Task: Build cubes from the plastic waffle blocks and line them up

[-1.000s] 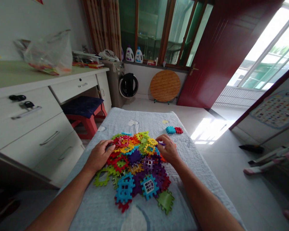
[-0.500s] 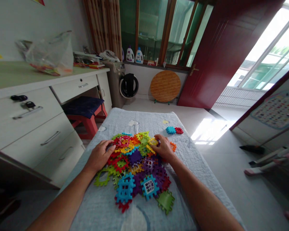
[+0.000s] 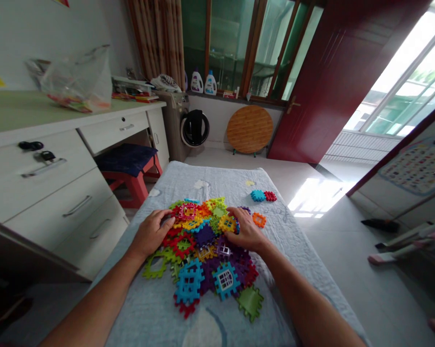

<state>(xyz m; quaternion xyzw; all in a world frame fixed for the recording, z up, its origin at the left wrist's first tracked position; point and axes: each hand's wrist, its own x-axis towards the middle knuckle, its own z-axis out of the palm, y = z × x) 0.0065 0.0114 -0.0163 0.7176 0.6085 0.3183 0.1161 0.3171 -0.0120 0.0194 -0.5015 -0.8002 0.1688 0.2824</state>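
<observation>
A heap of colourful toothed plastic building blocks point(image 3: 205, 236) lies on a cloth-covered table. My left hand point(image 3: 154, 232) rests at the heap's left edge, fingers apart, beside a red window block point(image 3: 188, 211). At the heap's right side, my right hand point(image 3: 247, 230) has its fingers and thumb around a yellow window block point(image 3: 227, 223). Below it lie a purple window block point(image 3: 224, 247) and a blue block with a white window point(image 3: 225, 280). Nearest me are a blue block point(image 3: 189, 282) and a green block point(image 3: 250, 302).
Joined blue and red blocks point(image 3: 258, 195) lie apart near the table's right edge, and an orange block point(image 3: 259, 220) sits right of my right hand. The light blue cloth point(image 3: 217, 176) covers the table. A red stool point(image 3: 134, 188) stands by the desk at left.
My right hand has moved slightly left and towards me. The yellow window block beside it has turned to face up, and the orange block at right is more exposed. My left hand has stayed put.
</observation>
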